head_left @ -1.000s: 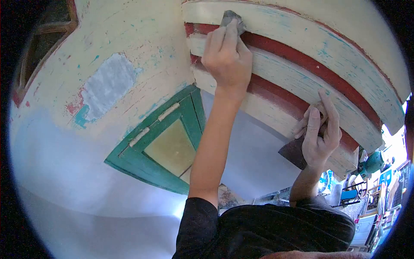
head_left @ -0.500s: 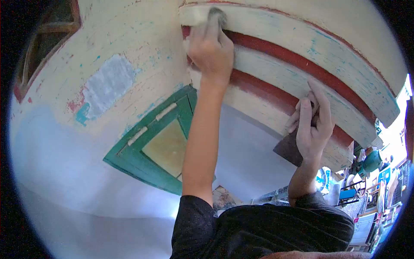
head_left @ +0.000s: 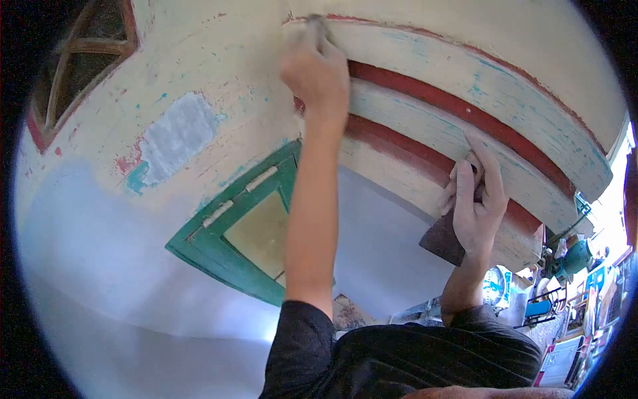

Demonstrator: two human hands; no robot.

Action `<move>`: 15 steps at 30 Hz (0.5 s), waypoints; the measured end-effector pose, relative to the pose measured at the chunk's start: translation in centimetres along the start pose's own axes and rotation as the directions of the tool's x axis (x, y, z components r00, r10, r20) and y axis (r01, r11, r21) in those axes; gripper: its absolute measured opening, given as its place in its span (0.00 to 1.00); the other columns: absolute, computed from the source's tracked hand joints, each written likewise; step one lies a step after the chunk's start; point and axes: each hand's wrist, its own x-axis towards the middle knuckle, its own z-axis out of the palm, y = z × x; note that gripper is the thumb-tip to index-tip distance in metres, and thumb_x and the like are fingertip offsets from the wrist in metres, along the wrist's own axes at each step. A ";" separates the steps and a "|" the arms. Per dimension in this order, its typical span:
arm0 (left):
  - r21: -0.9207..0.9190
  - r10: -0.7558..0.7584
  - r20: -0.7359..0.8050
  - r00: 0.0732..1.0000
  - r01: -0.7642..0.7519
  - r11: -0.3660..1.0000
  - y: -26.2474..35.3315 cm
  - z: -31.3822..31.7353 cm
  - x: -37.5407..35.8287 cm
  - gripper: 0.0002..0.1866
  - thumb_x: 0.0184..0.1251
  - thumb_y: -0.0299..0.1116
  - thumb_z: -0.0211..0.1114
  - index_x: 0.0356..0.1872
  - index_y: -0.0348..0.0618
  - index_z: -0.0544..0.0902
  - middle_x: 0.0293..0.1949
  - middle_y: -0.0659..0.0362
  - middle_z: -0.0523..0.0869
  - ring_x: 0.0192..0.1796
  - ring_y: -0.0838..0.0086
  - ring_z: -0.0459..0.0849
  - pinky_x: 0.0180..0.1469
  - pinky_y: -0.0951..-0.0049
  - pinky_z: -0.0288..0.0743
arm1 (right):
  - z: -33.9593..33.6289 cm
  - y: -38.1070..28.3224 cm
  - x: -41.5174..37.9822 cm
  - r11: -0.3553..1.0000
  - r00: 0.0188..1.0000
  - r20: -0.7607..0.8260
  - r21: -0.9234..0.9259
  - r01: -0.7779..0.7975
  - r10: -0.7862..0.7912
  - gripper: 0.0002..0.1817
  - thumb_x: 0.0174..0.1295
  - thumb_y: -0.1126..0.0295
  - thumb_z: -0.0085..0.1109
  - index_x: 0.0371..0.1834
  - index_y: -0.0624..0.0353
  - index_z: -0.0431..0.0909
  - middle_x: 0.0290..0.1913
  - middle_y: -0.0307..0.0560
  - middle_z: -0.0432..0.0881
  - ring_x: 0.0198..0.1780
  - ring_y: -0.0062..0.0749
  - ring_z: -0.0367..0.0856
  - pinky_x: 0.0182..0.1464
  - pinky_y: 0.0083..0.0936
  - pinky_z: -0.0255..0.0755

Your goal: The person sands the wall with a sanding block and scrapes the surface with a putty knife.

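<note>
My left hand (head_left: 316, 80) is closed around a small dark grey pad (head_left: 318, 26), its kind blurred by motion. It presses near the left end of the top cream band of the stepped moulding (head_left: 425, 50), where the moulding meets the wall. In my right hand (head_left: 482, 199) is a dark brown scraper (head_left: 442, 238), its flared flat end sticking out to the lower left. Fine pale dust coats the fingers of that hand, which rest by the lower bands of the moulding.
A green-framed panel (head_left: 193, 243) sits below the left forearm. The cream wall has a grey patch (head_left: 179, 136) and scuffed paint. A wooden-framed window (head_left: 100, 46) is at upper left. Cluttered household things, with a blue chair (head_left: 538, 308), lie at far right.
My left hand has shifted slightly left along the top band with the grey pad. My right hand stays nearly in place with the scraper. The view has tilted a little.
</note>
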 end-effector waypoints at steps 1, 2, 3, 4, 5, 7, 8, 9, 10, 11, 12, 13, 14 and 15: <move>-0.147 0.053 -0.165 0.985 -0.078 0.986 -0.2 0.9 0.9 0.08 0.60 0.27 0.68 0.39 0.41 0.91 0.35 0.49 0.89 0.35 0.49 0.87 0.39 0.56 0.79 | -0.1 0.1 0.1 1.000 1.000 0.004 -0.013 0.014 -0.014 0.20 0.74 0.77 0.55 0.68 0.62 0.77 0.31 0.38 0.80 0.21 0.15 0.77 0.23 0.17 0.69; -0.153 0.052 -0.159 0.986 -0.077 0.985 0.0 1.1 0.0 0.08 0.60 0.27 0.68 0.39 0.41 0.91 0.35 0.49 0.89 0.35 0.49 0.87 0.39 0.56 0.79 | -0.1 0.2 0.1 0.999 1.000 0.001 -0.021 0.028 -0.028 0.19 0.75 0.77 0.55 0.68 0.62 0.77 0.31 0.38 0.80 0.21 0.16 0.77 0.22 0.17 0.69; -0.103 0.066 -0.111 0.992 -0.077 0.992 0.3 0.5 -1.4 0.08 0.61 0.27 0.68 0.39 0.41 0.91 0.34 0.49 0.89 0.35 0.50 0.87 0.39 0.56 0.79 | -0.3 0.1 -0.2 1.000 1.000 -0.003 -0.019 0.017 -0.017 0.19 0.75 0.77 0.55 0.68 0.62 0.77 0.31 0.38 0.80 0.21 0.16 0.77 0.22 0.17 0.69; -0.055 0.081 -0.071 0.994 -0.085 0.995 0.8 -0.2 -2.4 0.07 0.61 0.27 0.68 0.38 0.41 0.91 0.34 0.50 0.89 0.35 0.50 0.87 0.38 0.56 0.78 | -0.3 -0.2 -0.2 1.000 1.000 0.001 0.023 -0.003 0.003 0.19 0.75 0.77 0.54 0.68 0.62 0.77 0.32 0.39 0.80 0.21 0.16 0.77 0.22 0.17 0.69; -0.054 0.087 -0.071 0.994 -0.091 0.994 1.6 -0.8 -3.7 0.07 0.61 0.27 0.68 0.38 0.41 0.91 0.34 0.50 0.89 0.35 0.50 0.87 0.38 0.56 0.78 | -0.1 -0.3 -0.1 0.998 1.000 0.009 0.064 -0.020 0.019 0.19 0.75 0.77 0.54 0.68 0.62 0.77 0.32 0.39 0.80 0.21 0.16 0.76 0.22 0.17 0.69; -0.314 0.103 -0.139 0.985 -0.143 0.939 3.2 -1.5 -5.4 0.07 0.62 0.27 0.68 0.39 0.42 0.91 0.33 0.51 0.88 0.34 0.52 0.86 0.38 0.57 0.78 | 0.3 0.0 -0.1 0.999 1.000 -0.023 0.043 0.015 -0.015 0.19 0.75 0.77 0.54 0.68 0.62 0.77 0.32 0.40 0.80 0.21 0.16 0.76 0.22 0.17 0.69; -0.310 0.103 -0.149 0.984 -0.146 0.939 2.8 -1.3 -5.0 0.07 0.62 0.27 0.68 0.39 0.42 0.91 0.33 0.51 0.88 0.34 0.52 0.86 0.38 0.57 0.78 | 0.4 0.1 0.0 0.999 0.998 -0.047 0.017 0.044 -0.043 0.19 0.75 0.77 0.54 0.68 0.62 0.77 0.32 0.40 0.80 0.21 0.16 0.76 0.22 0.17 0.69; -0.267 0.147 -0.160 0.976 -0.186 0.946 2.2 -1.0 -4.4 0.08 0.60 0.25 0.68 0.40 0.42 0.91 0.33 0.52 0.88 0.34 0.53 0.86 0.38 0.58 0.78 | 0.3 0.2 0.1 0.998 0.998 -0.038 0.020 0.052 -0.052 0.19 0.75 0.77 0.54 0.68 0.62 0.77 0.32 0.40 0.80 0.21 0.16 0.76 0.22 0.17 0.69; -0.223 0.196 -0.167 0.966 -0.231 0.947 1.6 -0.8 -3.6 0.09 0.59 0.23 0.69 0.40 0.43 0.91 0.32 0.54 0.88 0.34 0.55 0.86 0.39 0.59 0.78 | 0.3 0.3 0.1 0.997 0.996 -0.041 0.013 0.077 -0.077 0.19 0.75 0.77 0.53 0.68 0.62 0.77 0.31 0.40 0.79 0.21 0.16 0.76 0.22 0.17 0.68; -0.220 0.196 -0.165 0.967 -0.229 0.948 1.0 -0.2 -2.3 0.09 0.59 0.23 0.69 0.40 0.43 0.91 0.32 0.54 0.88 0.34 0.55 0.86 0.39 0.59 0.78 | 0.3 0.3 0.1 0.995 0.994 -0.044 0.002 0.096 -0.096 0.19 0.75 0.77 0.53 0.68 0.63 0.76 0.31 0.40 0.79 0.21 0.16 0.76 0.21 0.17 0.68; -0.169 0.156 -0.138 0.978 -0.178 0.969 0.9 0.0 -0.6 0.10 0.57 0.21 0.69 0.40 0.43 0.91 0.32 0.55 0.88 0.34 0.56 0.85 0.39 0.59 0.78 | 0.3 0.2 0.0 0.996 0.996 -0.036 -0.003 0.088 -0.088 0.19 0.75 0.77 0.53 0.68 0.63 0.76 0.31 0.40 0.79 0.21 0.16 0.76 0.21 0.17 0.68; -0.120 0.110 -0.107 0.988 -0.123 0.985 1.0 0.2 -0.2 0.12 0.55 0.19 0.69 0.40 0.43 0.91 0.32 0.56 0.88 0.34 0.57 0.85 0.39 0.59 0.78 | 0.2 0.1 -0.2 0.998 0.999 -0.013 0.044 0.047 -0.047 0.19 0.77 0.76 0.50 0.69 0.63 0.75 0.33 0.41 0.78 0.21 0.17 0.76 0.20 0.15 0.69; -0.127 0.102 -0.097 0.990 -0.114 0.985 1.6 0.0 -0.7 0.12 0.55 0.19 0.69 0.40 0.43 0.91 0.32 0.56 0.88 0.34 0.57 0.85 0.39 0.59 0.78 | 0.0 0.1 -0.2 0.996 1.000 0.003 0.091 0.009 -0.009 0.19 0.79 0.75 0.47 0.70 0.64 0.73 0.34 0.42 0.76 0.21 0.18 0.76 0.19 0.13 0.70; -0.132 0.122 -0.097 0.988 -0.134 0.982 1.9 -0.5 -1.5 0.12 0.55 0.19 0.69 0.40 0.43 0.91 0.33 0.55 0.88 0.35 0.57 0.85 0.39 0.59 0.78 | -0.1 0.0 -0.4 0.996 1.000 0.003 0.084 -0.006 0.006 0.19 0.79 0.75 0.47 0.70 0.64 0.73 0.34 0.42 0.76 0.21 0.18 0.76 0.19 0.13 0.70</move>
